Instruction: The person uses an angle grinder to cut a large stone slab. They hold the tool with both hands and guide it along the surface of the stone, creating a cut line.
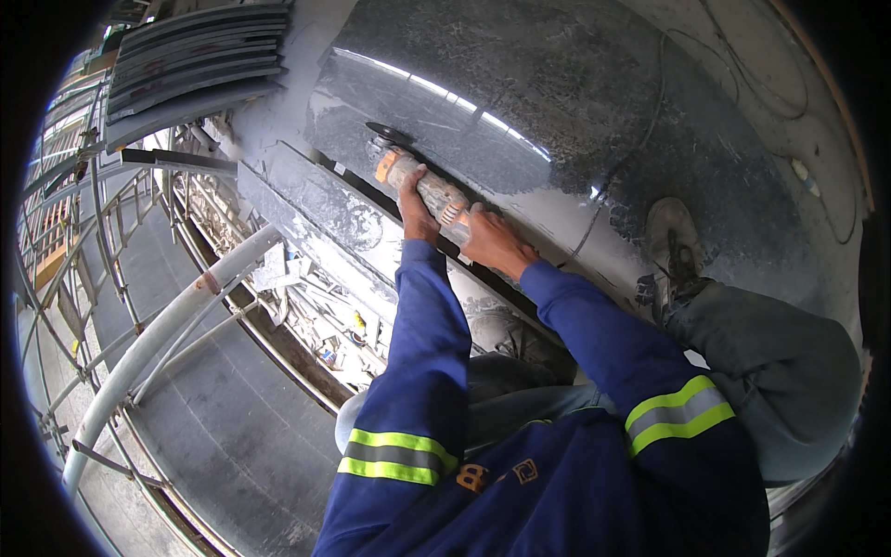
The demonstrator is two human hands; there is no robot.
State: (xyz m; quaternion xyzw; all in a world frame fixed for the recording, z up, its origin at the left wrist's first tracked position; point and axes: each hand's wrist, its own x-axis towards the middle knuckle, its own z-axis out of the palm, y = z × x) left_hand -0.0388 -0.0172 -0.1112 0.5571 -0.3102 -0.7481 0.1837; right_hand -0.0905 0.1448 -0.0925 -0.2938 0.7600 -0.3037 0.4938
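Both of my hands hold a dusty orange angle grinder [436, 196] over a large dark stone slab [594, 84]. My left hand [417, 206] is closed round the front of its body, near the orange head. My right hand [497, 239] grips the rear end. The thin black disc [388, 134] stands out at the far end, above the slab's left part; whether it touches the stone I cannot tell. A dark straight gap runs below the grinder, beside a narrow dust-covered strip [325, 209]. Pale dust coats parts of the slab.
Several dark slabs [200, 60] are stacked at the upper left. A thick grey pipe [176, 320] and metal railings rise at the left. Broken offcuts [339, 325] lie below the strip. My boot [676, 241] rests on the slab; a cable [661, 88] crosses it.
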